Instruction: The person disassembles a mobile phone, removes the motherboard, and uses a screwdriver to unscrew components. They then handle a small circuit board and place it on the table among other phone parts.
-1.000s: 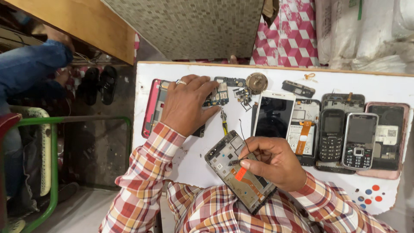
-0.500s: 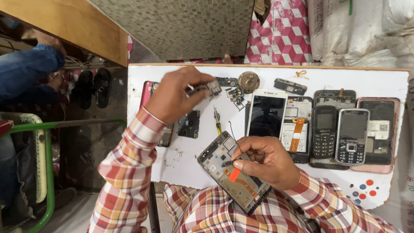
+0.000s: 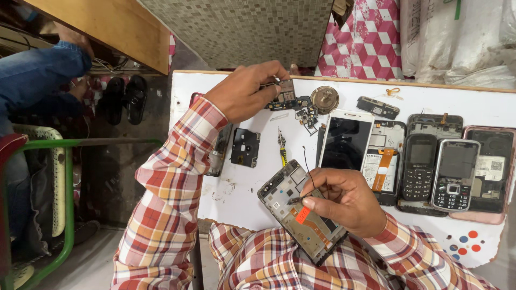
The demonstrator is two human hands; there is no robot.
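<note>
The right hand point(image 3: 344, 201) grips an opened phone frame point(image 3: 302, 210) at lower centre, over the edge of the white surface point(image 3: 236, 188). The left hand point(image 3: 244, 91) pinches a small circuit board point(image 3: 285, 95) at upper centre. A screwdriver point(image 3: 281, 147), a white phone point(image 3: 346, 139) and two keypad phones point(image 3: 438, 172) lie between and right.

Red-edged phone point(image 3: 219, 145): mostly covered by the checked sleeve of the left hand point(image 3: 244, 92); only its edges show.
Opened phone frame point(image 3: 301, 210): one side covered by the right hand point(image 3: 346, 200); its lower corner lies over the lap.
Small circuit board point(image 3: 286, 94): partly covered by the fingertips; details too small to tell.
Pink-cased phone point(image 3: 490, 174): far edge near the picture's border.
White table point(image 3: 236, 188): right end cut off.
</note>
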